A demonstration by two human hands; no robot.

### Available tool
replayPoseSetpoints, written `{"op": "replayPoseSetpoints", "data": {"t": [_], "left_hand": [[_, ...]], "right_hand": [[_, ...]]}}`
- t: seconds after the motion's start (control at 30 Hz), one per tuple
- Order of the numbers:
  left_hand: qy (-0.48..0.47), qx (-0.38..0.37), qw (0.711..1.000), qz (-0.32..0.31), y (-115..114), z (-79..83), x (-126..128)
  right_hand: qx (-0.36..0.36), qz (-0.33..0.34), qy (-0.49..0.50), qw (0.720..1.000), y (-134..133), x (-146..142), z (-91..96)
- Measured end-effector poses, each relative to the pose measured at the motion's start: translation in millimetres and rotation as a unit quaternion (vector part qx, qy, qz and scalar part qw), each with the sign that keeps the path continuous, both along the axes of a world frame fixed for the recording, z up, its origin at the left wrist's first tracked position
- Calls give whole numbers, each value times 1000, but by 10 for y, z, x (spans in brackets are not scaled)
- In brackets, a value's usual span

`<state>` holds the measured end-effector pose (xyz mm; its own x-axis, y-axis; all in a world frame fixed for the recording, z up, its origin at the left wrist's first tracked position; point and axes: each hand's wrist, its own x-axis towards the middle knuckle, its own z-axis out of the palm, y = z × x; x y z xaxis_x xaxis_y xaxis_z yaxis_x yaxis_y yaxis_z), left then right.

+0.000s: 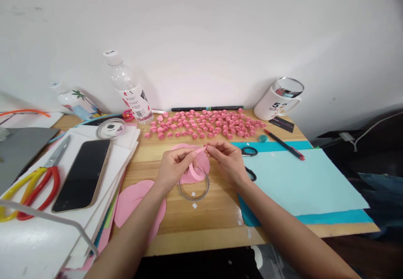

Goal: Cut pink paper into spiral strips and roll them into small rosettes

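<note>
A curling pink paper strip (192, 171) is stretched between my hands over the wooden table. My left hand (176, 165) is closed on the strip, thumb against fingers. The strip's end is pinched in the fingertips of my right hand (226, 161). Beneath the strip lie pink paper pieces (204, 163) with rounded edges. A clear tape roll (194, 200) rests flat just in front of them. Another pile of scalloped pink paper (134, 203) lies partly under my left forearm. Many small rolled pink paper roses (201, 124) spread across the table behind my hands.
At left, a phone (83, 176) and red-yellow scissors (47, 180) lie on stacked paper. A plastic bottle (130, 90) stands at the back, a white mug (275, 100) back right. Light blue paper (302, 182), black-handled scissors (249, 151) and a pen (283, 144) lie right.
</note>
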<state>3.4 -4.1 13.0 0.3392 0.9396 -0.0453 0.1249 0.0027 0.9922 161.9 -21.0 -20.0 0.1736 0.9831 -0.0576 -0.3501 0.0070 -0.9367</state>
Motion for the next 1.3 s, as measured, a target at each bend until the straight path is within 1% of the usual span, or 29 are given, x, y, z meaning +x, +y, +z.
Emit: {"op": "replayPoseSetpoints", "data": {"t": [0.1, 0.23, 0.47, 0.67, 0.9, 1.03, 1.1, 1.23, 1.3], "left_hand": [[-6, -1, 1000, -19, -9, 20, 4], [-15, 6, 999, -31, -7, 16, 0], [-17, 27, 999, -10, 11, -35, -19], [-17, 24, 999, -13, 4, -26, -9], [-13, 8, 1000, -9, 5, -24, -3], [-8, 3, 1000, -7, 4, -24, -2], [-7, 7, 1000, -6, 3, -24, -5], [-12, 21, 1000, 3, 10, -35, -16], [-13, 22, 1000, 7, 13, -39, -18]], "right_hand": [[-2, 7, -16, 1000, -9, -3, 26], [-6, -8, -17, 1000, -9, -9, 41], [-16, 19, 4, 1000, -3, -12, 14], [-14, -7, 10, 1000, 6, -15, 11], [-5, -22, -4, 1000, 6, -12, 17], [-11, -43, -9, 999, 11, -3, 2], [-9, -37, -3, 999, 15, -2, -8], [-9, 0, -1, 1000, 15, -6, -17], [-10, 2, -1, 1000, 13, -6, -18]]}}
